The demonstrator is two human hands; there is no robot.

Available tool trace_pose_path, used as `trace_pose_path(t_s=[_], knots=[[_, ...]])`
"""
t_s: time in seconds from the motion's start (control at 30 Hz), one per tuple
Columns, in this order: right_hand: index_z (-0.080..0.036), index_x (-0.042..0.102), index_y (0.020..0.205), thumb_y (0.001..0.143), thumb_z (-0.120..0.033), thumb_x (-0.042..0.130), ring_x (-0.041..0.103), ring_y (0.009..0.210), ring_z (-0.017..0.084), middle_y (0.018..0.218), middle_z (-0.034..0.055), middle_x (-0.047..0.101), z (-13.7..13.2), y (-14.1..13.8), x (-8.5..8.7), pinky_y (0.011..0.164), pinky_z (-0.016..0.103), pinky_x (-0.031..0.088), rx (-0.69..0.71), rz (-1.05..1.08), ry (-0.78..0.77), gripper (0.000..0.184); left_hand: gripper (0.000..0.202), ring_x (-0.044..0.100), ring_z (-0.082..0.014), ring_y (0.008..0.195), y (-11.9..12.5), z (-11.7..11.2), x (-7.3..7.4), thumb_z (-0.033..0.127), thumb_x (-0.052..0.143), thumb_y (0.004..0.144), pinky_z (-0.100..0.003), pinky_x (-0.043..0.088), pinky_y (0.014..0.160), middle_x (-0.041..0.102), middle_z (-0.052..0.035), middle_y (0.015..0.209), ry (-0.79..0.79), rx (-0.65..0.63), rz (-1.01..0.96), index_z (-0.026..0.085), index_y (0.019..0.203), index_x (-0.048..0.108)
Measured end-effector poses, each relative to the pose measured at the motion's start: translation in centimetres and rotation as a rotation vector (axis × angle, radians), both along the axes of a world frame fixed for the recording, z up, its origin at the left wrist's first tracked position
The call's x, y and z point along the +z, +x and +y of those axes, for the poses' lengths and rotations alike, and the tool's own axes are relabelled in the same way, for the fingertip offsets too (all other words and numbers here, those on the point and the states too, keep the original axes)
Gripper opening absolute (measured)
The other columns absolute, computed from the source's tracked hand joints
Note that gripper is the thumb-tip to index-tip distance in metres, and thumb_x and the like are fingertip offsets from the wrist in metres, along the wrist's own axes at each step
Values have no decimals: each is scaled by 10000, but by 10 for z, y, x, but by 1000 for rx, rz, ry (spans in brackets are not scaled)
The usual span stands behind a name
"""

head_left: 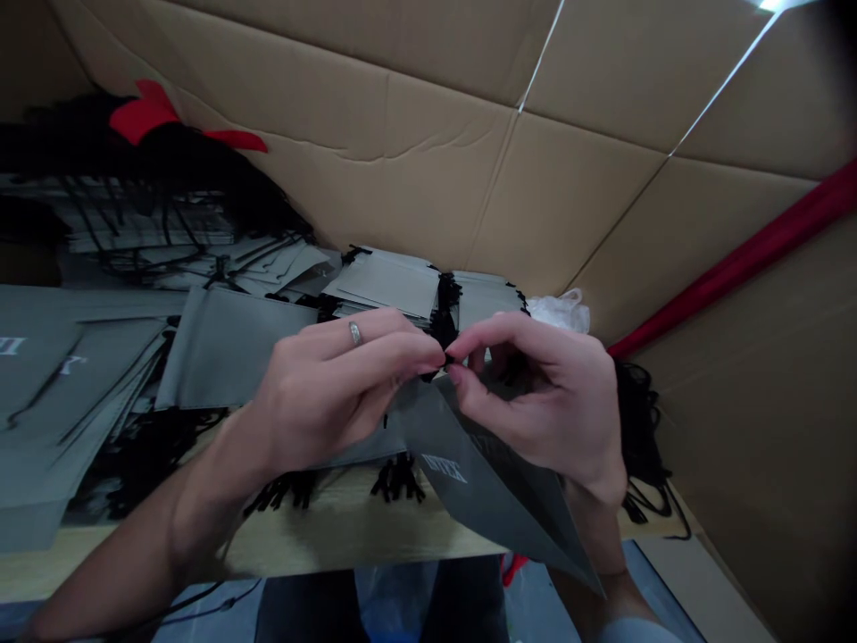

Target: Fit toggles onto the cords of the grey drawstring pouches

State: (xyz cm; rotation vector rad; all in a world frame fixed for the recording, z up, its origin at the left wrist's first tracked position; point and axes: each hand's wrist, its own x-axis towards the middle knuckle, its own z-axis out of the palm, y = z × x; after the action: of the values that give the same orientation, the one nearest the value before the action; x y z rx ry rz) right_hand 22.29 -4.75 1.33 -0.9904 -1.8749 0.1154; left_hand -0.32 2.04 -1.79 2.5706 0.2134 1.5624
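In the middle of the view, both my hands meet at the top corner of a grey drawstring pouch (461, 446) with white lettering, which hangs down past the table's front edge. My left hand (341, 384), with a ring on one finger, pinches a bit of black cord (448, 359) at that corner. Thumb and index finger of my right hand (542, 393) close on the same cord from the other side. The fingertips nearly touch, and the cord's exact shape between them is too small to make out. Behind my left hand lies another grey pouch (234, 344).
Grey pouches (73, 375) with black cords are piled at the left. Stacked pouches (388, 281) stand against the cardboard wall (402, 134). Black cords (639, 429) lie at the right beside a clear plastic bag (562, 311). The wooden table (321, 540) ends just before my legs.
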Motion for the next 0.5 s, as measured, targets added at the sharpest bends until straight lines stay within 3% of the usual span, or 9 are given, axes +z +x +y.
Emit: trace_pose_path(t_s=[0.13, 0.23, 0.37, 0.5], knots=[[-244, 789, 993, 908, -74, 783, 712, 714, 116, 872, -55, 809, 0, 0, -1, 750, 286, 653, 21, 10, -15, 191, 243, 709, -196, 921, 3, 2, -5, 30, 634, 1078, -355, 600, 823, 740, -79, 1042, -6, -21, 42, 195, 1238, 710], [-264, 784, 983, 888, -72, 802, 708, 684, 122, 841, -62, 798, 1, 0, -2, 720, 292, 652, 37, 44, -31, 215, 278, 677, -193, 910, 4, 3, -6, 46, 607, 1084, -352, 590, 812, 727, -67, 1032, -7, -19, 45, 226, 1270, 709], [-277, 786, 957, 849, -51, 820, 714, 664, 117, 815, -69, 797, 2, -3, -4, 654, 263, 636, 70, 126, -82, 252, 253, 693, -175, 874, 3, 3, -5, 118, 604, 1117, -324, 589, 761, 721, -35, 999, -133, -57, 36, 301, 1260, 704], [-239, 793, 908, 807, -41, 805, 704, 626, 94, 781, -56, 784, 4, -10, -4, 562, 193, 590, 107, 288, -175, 223, 177, 689, -195, 873, 3, 2, -6, 194, 588, 1147, -359, 576, 760, 711, -41, 982, -230, -89, 3, 321, 1215, 690]])
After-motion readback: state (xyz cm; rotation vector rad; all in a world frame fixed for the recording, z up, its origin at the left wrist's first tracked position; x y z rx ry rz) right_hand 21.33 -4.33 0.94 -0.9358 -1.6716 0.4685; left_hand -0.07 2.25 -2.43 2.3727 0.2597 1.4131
